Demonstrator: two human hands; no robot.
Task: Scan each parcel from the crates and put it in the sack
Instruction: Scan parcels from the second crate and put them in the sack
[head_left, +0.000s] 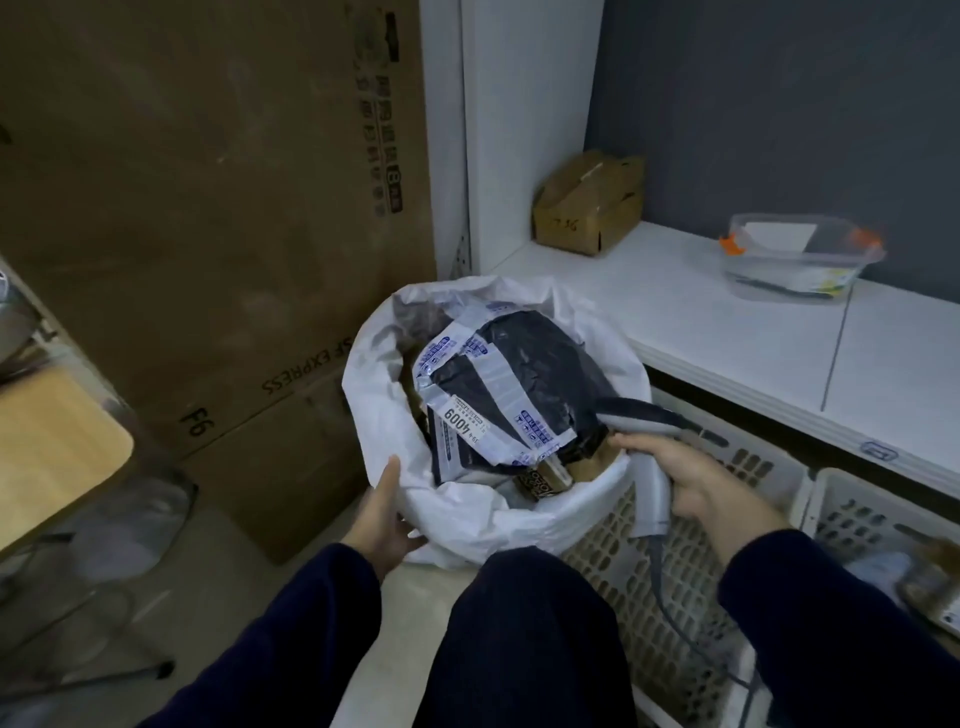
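Observation:
A white sack stands open on the floor in front of me, nearly full. On top lies a black parcel wrapped in white printed tape, with a label reading 4009. Smaller brown parcels show under it. My left hand holds the sack's near-left rim from outside. My right hand grips a grey handheld scanner at the sack's right rim, its head resting against the black parcel. A cable trails down from the scanner's handle.
White slotted crates stand to the right under a white shelf; the far-right crate holds parcels. On the shelf sit a small cardboard box and a clear plastic tub. Large cardboard boxes stand behind the sack. A wooden tabletop is at left.

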